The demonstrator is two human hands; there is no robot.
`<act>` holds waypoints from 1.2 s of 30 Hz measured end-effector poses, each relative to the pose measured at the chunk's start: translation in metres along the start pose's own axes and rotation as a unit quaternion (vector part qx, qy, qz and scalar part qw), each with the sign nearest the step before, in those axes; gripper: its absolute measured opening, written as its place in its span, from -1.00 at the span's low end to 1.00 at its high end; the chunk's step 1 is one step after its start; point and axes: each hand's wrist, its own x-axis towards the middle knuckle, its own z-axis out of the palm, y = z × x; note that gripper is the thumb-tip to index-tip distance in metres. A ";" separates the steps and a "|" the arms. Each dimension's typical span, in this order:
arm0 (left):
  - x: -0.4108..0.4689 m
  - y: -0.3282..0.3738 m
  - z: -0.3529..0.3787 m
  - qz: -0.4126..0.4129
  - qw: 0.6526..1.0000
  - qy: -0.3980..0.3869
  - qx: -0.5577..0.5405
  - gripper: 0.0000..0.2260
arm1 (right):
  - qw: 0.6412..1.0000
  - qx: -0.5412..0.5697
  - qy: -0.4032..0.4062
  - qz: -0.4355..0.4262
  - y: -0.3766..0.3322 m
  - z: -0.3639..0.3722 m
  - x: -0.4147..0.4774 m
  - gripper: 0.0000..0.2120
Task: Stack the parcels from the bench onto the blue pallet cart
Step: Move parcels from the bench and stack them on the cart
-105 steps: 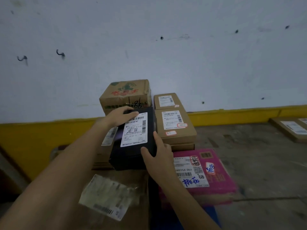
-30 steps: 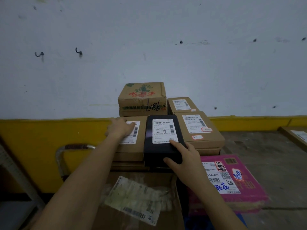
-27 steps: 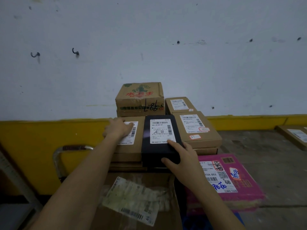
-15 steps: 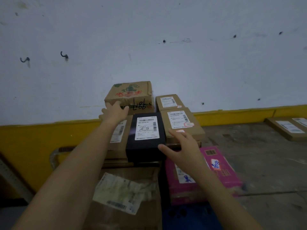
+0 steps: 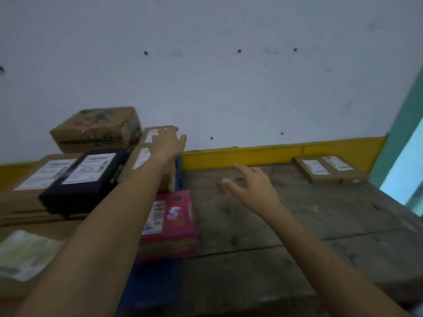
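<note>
1. Fingers (image 5: 165, 133) of the left hand (image 5: 168, 144) lie straight and close together, thumb out to the side, over a small brown box (image 5: 151, 135) at the back of the stack. Blur hides whether they touch it.
2. Far left, a large carton (image 5: 57, 227) carries a crumpled label pouch (image 5: 25, 255). On top of the carton lies a labelled brown box (image 5: 29, 191).
3. Just beside that box lies a black parcel (image 5: 75, 197), flat, its white label facing up. Behind it a printed brown box (image 5: 96, 129) sits highest, near the wall.
4. At the stack's right edge, lower down, is a pink box (image 5: 174, 225). The deck of the blue pallet cart (image 5: 151, 291) shows below it, hard against the bench (image 5: 263, 248).
5. Over the bench's worn grey planks the right hand (image 5: 254, 188) is held palm down, fingers spread, holding nothing.
6. Two flat brown parcels (image 5: 329, 171) lie side by side in the bench's far right corner, white labels up, near the yellow band (image 5: 240, 155) at the foot of the wall. They are well apart from the right hand, with worn planks stretching between.
7. Beyond them a teal frame (image 5: 398, 138) bounds the bench on the right.
</note>
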 end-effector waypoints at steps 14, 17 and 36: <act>0.023 0.236 0.195 0.129 0.975 -0.167 -0.068 -0.52 | 0.982 -0.025 0.015 0.187 0.240 -0.101 0.022 -0.37; 0.053 0.270 0.241 0.151 0.970 -0.180 -0.059 -0.51 | 0.972 -0.025 0.025 0.234 0.288 -0.113 0.052 -0.35; 0.221 0.339 0.502 0.106 0.951 -0.283 -0.064 -0.50 | 0.933 -0.019 0.030 0.358 0.489 -0.063 0.242 -0.34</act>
